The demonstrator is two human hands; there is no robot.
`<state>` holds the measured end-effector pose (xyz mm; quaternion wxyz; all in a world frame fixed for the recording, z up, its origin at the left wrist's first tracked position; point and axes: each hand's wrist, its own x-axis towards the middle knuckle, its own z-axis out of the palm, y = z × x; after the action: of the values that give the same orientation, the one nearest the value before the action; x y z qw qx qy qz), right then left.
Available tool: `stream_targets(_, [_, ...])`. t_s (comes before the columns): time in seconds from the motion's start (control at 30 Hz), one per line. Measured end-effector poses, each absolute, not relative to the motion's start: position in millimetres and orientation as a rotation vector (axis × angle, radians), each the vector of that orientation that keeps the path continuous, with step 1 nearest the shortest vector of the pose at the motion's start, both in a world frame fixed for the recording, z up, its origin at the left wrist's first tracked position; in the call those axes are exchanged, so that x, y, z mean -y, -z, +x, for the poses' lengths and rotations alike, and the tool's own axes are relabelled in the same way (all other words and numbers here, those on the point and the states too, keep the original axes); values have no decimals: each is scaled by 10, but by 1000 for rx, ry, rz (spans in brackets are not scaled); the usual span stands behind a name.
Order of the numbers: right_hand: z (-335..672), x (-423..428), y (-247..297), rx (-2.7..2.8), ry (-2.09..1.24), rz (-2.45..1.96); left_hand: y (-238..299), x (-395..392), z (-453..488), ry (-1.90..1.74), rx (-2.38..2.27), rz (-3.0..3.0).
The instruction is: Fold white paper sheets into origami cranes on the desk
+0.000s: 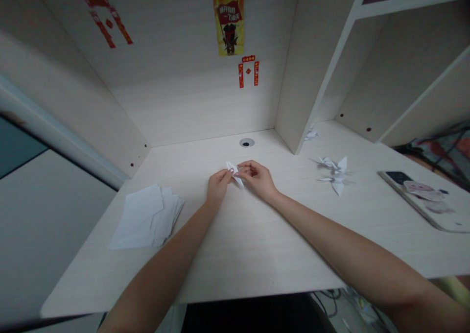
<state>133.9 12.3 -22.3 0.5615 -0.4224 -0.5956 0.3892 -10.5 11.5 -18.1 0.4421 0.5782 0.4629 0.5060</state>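
Note:
A small folded piece of white paper (234, 171) is held just above the pale wooden desk (257, 245), near its middle. My left hand (217, 187) pinches its left side with closed fingers. My right hand (258, 177) grips its right side, fingers curled over the fold. Both forearms reach in from the bottom of the view.
A loose stack of white paper sheets (147, 218) lies on the left. Folded paper cranes (334, 172) sit to the right, with another small one (311, 134) by the shelf divider. A phone (428, 202) lies far right. A cable hole (246, 142) is at the back.

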Motion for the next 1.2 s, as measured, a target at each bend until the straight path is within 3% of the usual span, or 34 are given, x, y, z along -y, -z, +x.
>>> stream_targets(0.57, [1338, -151, 241, 1349, -1034, -973, 275, -145, -127, -1234, -1098, 1497])
stream_targets(1.2, [1362, -152, 262, 1513, -859, -1096, 178, -118, -148, -1316, -1078, 1505])
